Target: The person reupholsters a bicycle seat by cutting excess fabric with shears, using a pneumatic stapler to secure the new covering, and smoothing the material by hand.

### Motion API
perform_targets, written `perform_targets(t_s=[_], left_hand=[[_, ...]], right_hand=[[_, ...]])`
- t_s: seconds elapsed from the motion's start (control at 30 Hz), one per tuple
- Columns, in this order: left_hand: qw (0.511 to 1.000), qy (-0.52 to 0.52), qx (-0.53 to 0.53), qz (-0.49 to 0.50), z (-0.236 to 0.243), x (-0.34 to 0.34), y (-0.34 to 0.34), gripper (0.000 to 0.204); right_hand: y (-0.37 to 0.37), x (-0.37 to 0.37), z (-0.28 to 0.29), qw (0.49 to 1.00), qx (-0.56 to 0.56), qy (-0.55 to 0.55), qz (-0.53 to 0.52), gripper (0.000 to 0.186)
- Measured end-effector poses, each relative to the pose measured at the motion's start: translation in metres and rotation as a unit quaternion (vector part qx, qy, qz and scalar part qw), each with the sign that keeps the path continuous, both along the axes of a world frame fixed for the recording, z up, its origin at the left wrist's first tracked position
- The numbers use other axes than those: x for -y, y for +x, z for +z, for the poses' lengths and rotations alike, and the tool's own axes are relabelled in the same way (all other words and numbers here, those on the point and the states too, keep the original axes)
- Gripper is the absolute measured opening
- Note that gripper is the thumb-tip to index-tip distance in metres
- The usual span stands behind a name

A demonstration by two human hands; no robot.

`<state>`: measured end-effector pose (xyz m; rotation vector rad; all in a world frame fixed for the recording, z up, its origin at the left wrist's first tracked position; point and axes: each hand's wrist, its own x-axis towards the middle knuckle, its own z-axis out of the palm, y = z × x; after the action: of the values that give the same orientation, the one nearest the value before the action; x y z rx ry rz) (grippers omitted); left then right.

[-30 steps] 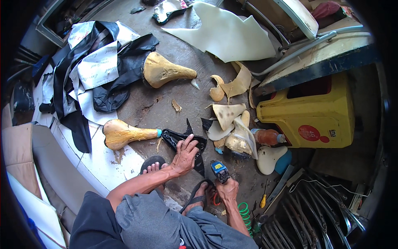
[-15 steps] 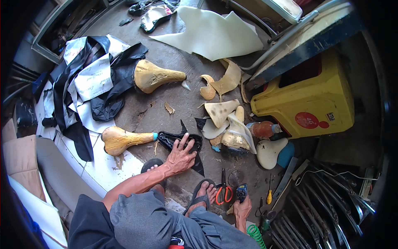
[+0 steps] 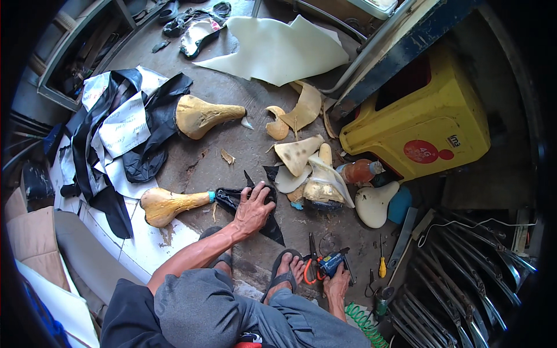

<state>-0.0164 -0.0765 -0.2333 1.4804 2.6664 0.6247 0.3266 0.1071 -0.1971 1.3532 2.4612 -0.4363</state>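
My left hand (image 3: 250,211) lies with spread, bent fingers on a black cover piece (image 3: 230,198), next to a yellowed foam saddle (image 3: 169,205) with a light-blue band at its tip. My right hand (image 3: 336,285) grips a blue pneumatic tool (image 3: 332,262) low at the floor, beside orange-handled scissors (image 3: 313,268); its fingers are partly hidden. A green coiled hose (image 3: 362,322) lies below that hand. A yellow-handled screwdriver (image 3: 382,265) lies to its right. Foam offcuts (image 3: 293,153) and a white saddle (image 3: 371,203) lie farther ahead.
Black and white sheet scraps (image 3: 125,130) cover the upper left, near another foam saddle (image 3: 203,116). A large white foam sheet (image 3: 272,46) lies at the back. A yellow plastic stool (image 3: 441,127), an orange bottle (image 3: 354,173) and a pile of metal bars (image 3: 458,278) fill the right.
My right hand has moved down and right with the blue tool, which has turned onto its side, uncovering the scissors. My left hand stays on the black piece. The view has shifted.
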Motion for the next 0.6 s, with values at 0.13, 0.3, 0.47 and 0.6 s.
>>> perform_targets(t_s=[0.13,0.3,0.47,0.6], left_hand=[[0.999,0.026,0.043,0.013,-0.004,0.0,-0.005,0.026],[0.992,0.03,0.091,0.081,0.01,0.004,-0.025,0.052],[0.966,-0.064,0.227,0.104,0.022,0.012,-0.038,0.059],[0.918,0.136,0.351,0.127,0.078,0.012,-0.044,0.054]], right_hand=[[-0.018,0.012,0.002,0.996,-0.083,-0.004,0.029,0.061],[-0.069,0.036,0.023,0.998,-0.013,-0.066,-0.013,0.045],[-0.089,0.022,0.037,0.984,0.009,-0.16,0.081,0.045],[-0.136,-0.004,0.066,0.919,-0.266,-0.288,0.038,0.048]])
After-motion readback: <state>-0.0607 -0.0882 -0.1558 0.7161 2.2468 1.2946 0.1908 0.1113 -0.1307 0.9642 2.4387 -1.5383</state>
